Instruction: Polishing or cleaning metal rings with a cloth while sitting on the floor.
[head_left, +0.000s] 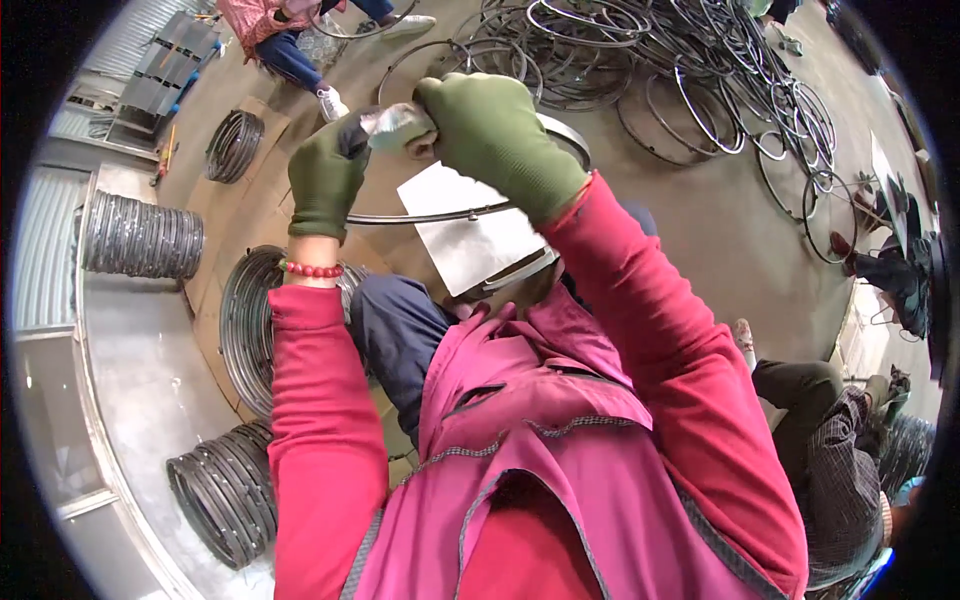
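My left hand (328,182), in a green knit glove, is closed on one end of a crumpled grey-white rag (400,128). My right hand (500,140), gloved alike, is closed at the rag's other end. Below the rag runs the near side of a thin dark metal hoop (430,217), and a piece of curved rim shows right of my right hand. Whether the rag wraps the hoop's far side is hidden by the gloves. Under the hoop, in front of my knees, lies a white sheet or board (468,232).
A big tangled heap of metal hoops (640,50) covers the floor ahead. Stacked hoops stand at the left: one bundle (145,238), a coil (248,330) by my knee, another (225,490) nearer. A person (290,50) sits at the far left; another person's leg (800,385) is at the right.
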